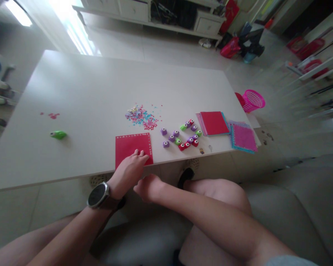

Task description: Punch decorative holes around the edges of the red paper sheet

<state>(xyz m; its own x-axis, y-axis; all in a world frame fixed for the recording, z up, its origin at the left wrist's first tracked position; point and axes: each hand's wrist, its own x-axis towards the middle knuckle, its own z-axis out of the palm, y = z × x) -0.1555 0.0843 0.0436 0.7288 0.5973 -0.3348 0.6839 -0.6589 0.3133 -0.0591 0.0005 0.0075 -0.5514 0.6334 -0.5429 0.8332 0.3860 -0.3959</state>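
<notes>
Okay, so your white table (86, 85) has the red sheet (129, 143) right at its near edge, looks roughly square, so no real long axis. Your left hand (131, 162) is the nearer one: palm down on it, fingers loosely laid out, pinching nothing. Your right hand (150, 187) is curled just off the sheet's near right corner, on your side of the table edge; can't tell if it's gripping anything. Tiny holes (150, 146) run along the far and right edges.
</notes>
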